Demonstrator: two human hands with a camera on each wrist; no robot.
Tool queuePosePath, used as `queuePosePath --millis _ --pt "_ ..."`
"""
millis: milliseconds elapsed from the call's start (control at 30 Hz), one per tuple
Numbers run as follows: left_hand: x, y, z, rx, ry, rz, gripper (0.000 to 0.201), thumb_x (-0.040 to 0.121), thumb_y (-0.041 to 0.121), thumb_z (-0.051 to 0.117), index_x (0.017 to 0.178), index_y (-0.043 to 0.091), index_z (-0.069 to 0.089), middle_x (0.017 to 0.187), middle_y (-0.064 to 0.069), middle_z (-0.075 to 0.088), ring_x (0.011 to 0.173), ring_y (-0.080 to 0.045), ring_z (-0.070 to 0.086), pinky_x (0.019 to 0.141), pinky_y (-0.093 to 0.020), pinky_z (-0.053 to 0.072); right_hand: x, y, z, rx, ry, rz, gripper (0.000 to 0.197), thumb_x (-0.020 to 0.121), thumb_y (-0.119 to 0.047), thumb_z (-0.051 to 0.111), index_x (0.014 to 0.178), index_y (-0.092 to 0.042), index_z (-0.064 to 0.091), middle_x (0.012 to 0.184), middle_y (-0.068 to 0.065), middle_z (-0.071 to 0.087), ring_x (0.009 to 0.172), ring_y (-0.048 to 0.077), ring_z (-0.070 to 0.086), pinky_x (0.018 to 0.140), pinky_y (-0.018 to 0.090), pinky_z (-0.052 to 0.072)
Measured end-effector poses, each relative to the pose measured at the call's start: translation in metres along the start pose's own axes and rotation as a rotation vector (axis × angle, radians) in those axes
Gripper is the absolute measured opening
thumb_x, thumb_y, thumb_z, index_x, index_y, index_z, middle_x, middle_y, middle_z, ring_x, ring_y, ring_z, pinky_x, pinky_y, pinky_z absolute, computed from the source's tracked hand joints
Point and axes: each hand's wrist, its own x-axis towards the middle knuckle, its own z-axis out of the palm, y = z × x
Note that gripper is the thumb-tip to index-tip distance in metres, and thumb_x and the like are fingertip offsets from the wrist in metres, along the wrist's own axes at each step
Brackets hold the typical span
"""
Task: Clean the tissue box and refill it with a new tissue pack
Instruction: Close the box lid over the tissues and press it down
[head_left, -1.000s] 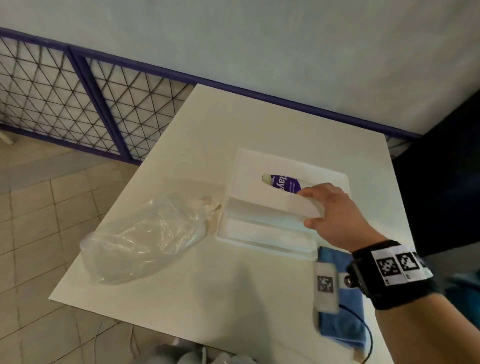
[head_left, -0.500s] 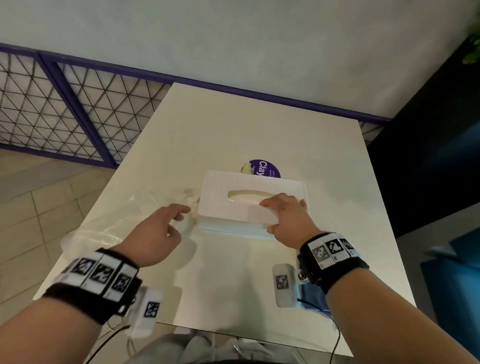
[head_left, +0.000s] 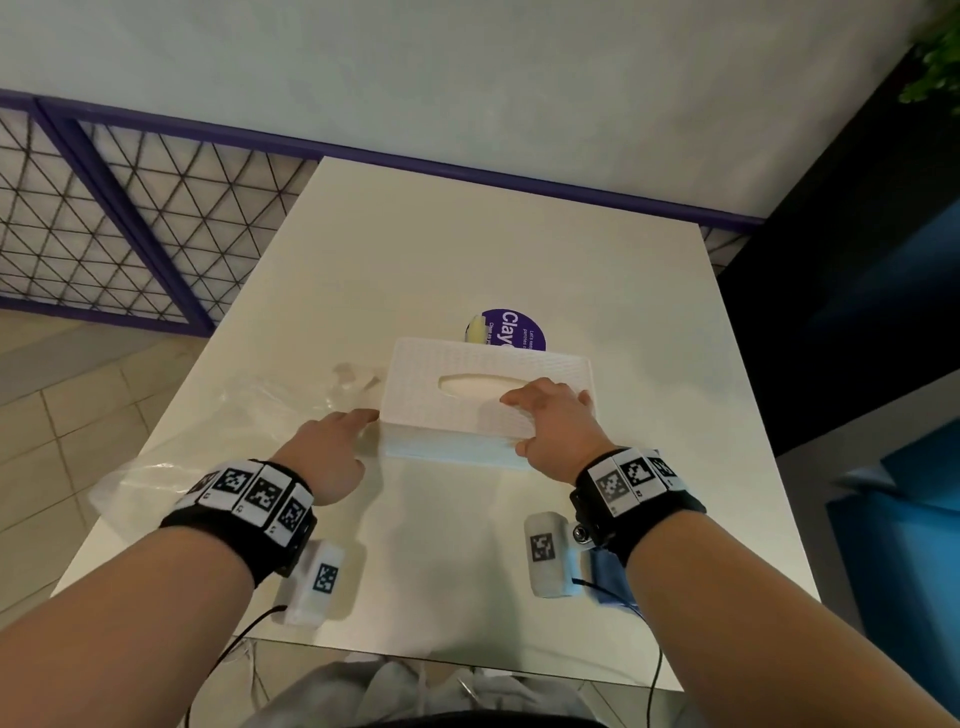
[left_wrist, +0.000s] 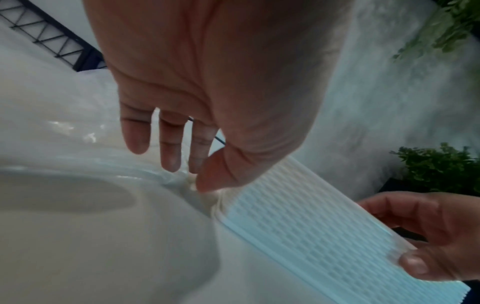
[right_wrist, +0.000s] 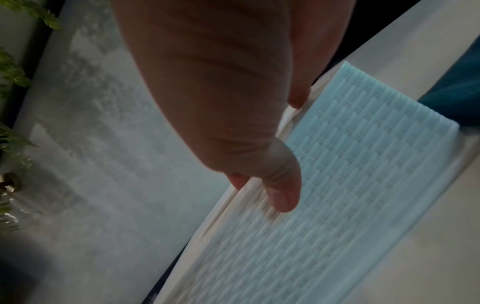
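So the tissue box (head_left: 488, 402) is flipped slot-up on the table (head_left: 519, 249) now — a second ago it lay open — with the right hand (head_left: 553, 428) clamping its near-right edge and the left hand (head_left: 324, 452), fingers loose, just beside its other end, so refilling looks done.

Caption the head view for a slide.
Right hand grips the white tissue box on the table; left hand reaches beside it.

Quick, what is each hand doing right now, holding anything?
Left hand: open, fingers straight, holding nothing, beside the tissue box.
Right hand: grips the tissue box, thumb on its front.
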Motion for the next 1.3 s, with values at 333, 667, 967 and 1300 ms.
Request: queuePosePath --millis 333,667,967,1300 --pt "0.008 0.029 -0.009 -0.422 0.412 0.067 0.045 0.099 0.037 0.039 0.140 0.021 0.041 0.132 -0.008 0.057 0.109 -0.025 0.058 0.092 -0.034 0.041 0.001 0.006 0.006 -0.011 0.004 -0.026 0.062 0.082 -0.020 0.062 0.139 -0.033 0.041 0.140 -0.007 0.038 0.131 0.016 0.033 0.119 0.046 0.010" --pt "0.020 0.046 -0.009 -0.351 0.259 0.028 0.056 0.102 0.031 0.032 0.153 0.028 0.009 0.146 -0.012 0.044 0.124 -0.033 0.050 0.101 -0.038 0.038 0.005 0.053 -0.017 0.437 0.125 0.275 0.051 0.099 -0.027 0.040 0.148 -0.020 0.030 0.153 0.007 0.030 0.140 0.023 0.033 0.115 0.031 0.025" --pt "0.022 0.047 -0.004 -0.160 0.218 0.026 0.054 0.102 0.025 0.023 0.153 0.029 0.006 0.145 -0.014 0.041 0.113 -0.033 0.055 0.095 -0.041 0.043 0.001 0.049 0.002 0.435 0.072 0.254 0.055 0.101 -0.020 0.030 0.152 -0.027 0.010 0.157 0.002 0.021 0.136 0.022 0.038 0.107 0.030 0.034" --pt "0.029 0.062 -0.012 0.132 0.050 -0.085 0.083 0.086 -0.005 0.029 0.150 0.024 -0.015 0.158 0.005 -0.022 0.138 -0.031 0.035 0.105 -0.043 0.039 0.007 0.035 0.013 0.026 0.064 0.292 0.069 0.094 -0.011 0.032 0.151 -0.012 -0.008 0.141 0.015 0.031 0.110 0.031 0.056 0.085 0.037 0.048"
